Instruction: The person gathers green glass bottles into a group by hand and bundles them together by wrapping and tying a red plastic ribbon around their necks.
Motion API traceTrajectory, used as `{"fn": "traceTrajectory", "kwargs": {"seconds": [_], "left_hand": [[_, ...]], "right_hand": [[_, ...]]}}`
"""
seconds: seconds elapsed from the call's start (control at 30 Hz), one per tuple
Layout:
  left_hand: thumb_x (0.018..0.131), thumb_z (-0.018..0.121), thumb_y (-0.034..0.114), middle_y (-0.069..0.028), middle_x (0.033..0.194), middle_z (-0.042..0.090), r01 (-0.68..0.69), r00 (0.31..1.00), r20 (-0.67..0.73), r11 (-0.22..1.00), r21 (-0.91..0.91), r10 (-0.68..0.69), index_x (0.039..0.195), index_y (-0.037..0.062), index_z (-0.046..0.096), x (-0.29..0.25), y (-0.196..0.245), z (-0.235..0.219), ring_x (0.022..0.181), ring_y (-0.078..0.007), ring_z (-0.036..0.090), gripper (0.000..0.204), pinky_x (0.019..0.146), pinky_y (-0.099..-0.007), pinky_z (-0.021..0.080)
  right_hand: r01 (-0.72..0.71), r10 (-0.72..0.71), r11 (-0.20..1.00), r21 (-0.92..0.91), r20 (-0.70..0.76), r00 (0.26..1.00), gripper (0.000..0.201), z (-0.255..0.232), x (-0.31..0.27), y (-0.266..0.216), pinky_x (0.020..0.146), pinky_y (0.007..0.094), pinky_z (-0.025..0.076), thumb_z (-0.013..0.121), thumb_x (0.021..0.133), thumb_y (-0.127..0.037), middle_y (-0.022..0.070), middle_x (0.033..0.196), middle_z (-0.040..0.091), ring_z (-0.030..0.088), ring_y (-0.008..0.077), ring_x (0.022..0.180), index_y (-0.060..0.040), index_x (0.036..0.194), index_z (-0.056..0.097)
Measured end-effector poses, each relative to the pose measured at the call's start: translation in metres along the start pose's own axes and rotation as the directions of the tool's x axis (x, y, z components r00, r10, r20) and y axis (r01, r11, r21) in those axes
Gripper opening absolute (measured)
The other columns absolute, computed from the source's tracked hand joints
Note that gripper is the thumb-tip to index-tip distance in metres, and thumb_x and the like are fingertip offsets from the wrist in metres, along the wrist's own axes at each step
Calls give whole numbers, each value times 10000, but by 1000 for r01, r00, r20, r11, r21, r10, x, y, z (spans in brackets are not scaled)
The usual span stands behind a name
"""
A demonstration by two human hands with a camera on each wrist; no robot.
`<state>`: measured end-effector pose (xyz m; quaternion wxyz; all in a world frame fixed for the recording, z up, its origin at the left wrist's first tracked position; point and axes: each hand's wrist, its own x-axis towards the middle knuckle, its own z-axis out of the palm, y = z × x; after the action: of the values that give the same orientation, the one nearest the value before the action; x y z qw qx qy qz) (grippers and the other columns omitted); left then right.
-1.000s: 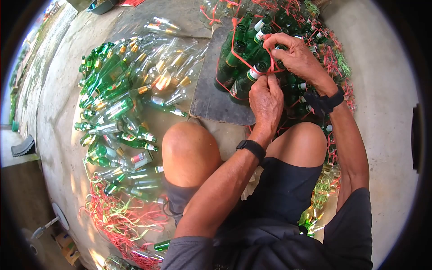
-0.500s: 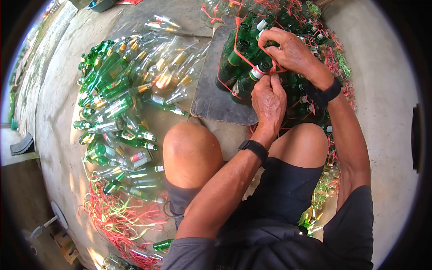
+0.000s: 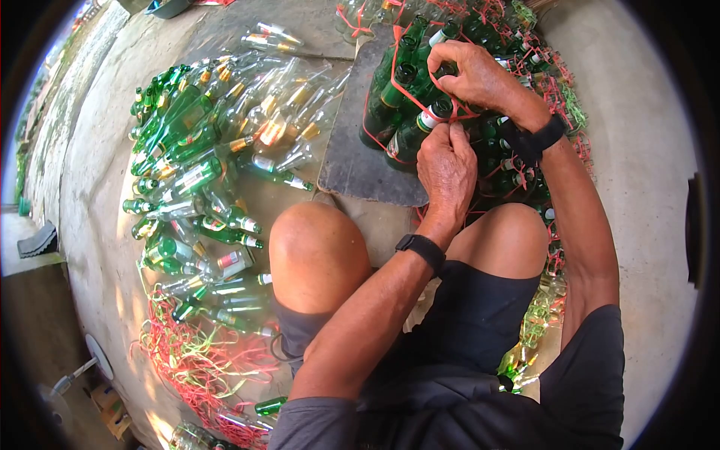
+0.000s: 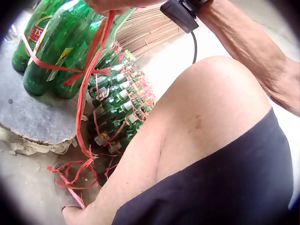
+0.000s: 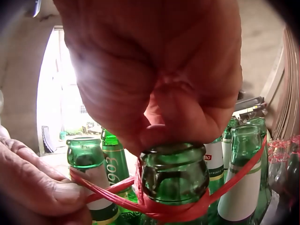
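A bundle of upright green glass bottles [image 3: 409, 139] stands on a dark board [image 3: 349, 161], with red plastic twine [image 3: 410, 96] around the bottles and their necks. My left hand [image 3: 448, 161] pinches the twine beside a near bottle's neck; in the right wrist view its thumb [image 5: 68, 193] lies along the strands. Just beyond it, my right hand [image 3: 487, 81] curls over a bottle mouth [image 5: 174, 164] and grips the twine there, its fingertips partly hidden. In the left wrist view, a loose twine end [image 4: 80, 122] hangs down past the board's edge.
Many green and clear bottles [image 3: 199, 176] lie on the concrete floor to the left. Tangled red and green twine [image 3: 199, 352] is heaped at lower left. More tied bottles [image 4: 119, 96] stand right of the board. My bent knees [image 3: 319, 247] are close in front.
My right hand has shifted slightly up and left, its fingers now over a bottle mouth. My left hand stays at nearly the same spot on the twine.
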<state>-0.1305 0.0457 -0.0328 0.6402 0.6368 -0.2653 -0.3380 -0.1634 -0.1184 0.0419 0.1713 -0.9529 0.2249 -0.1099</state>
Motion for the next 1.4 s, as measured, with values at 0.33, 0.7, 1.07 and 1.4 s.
{"fn": "traceTrajectory", "kwargs": {"seconds": [0.33,0.7,1.07,1.4], "left_hand": [[1021,548,251,-266,723,644,60,996,61,995,80,-65,797,-26,647,-18,10,-10,727,-480,662,370,684,-529,495],[1019,521,179,-183,684,623,15,997,81,999,29,-17,857,-59,669,-21,3,-27,648,-285,624,323,647,-429,498],[1021,520,177,-240,725,661,-55,992,117,994,98,43,854,-45,670,-21,15,-40,669,-342,679,316,678,-452,523],[1077,534,214,-99,633,556,-107,978,180,994,-8,106,860,-45,637,-22,6,-43,598,-143,507,353,567,-377,446]], "right_hand": [[2,1,998,61,-44,999,211,0,2,4,709,378,528,778,766,-94,125,833,715,666,233,756,-9,950,716],[-36,49,976,215,-58,997,238,8,-3,11,732,374,541,783,800,-109,135,869,728,686,221,791,6,999,722],[-124,92,990,-68,-357,930,201,-13,-50,-29,710,400,545,744,859,-174,164,908,744,699,261,783,-17,984,729],[-571,486,720,395,300,821,380,20,-81,-58,450,289,408,665,1009,-289,-20,607,541,513,79,508,10,776,646]]}}
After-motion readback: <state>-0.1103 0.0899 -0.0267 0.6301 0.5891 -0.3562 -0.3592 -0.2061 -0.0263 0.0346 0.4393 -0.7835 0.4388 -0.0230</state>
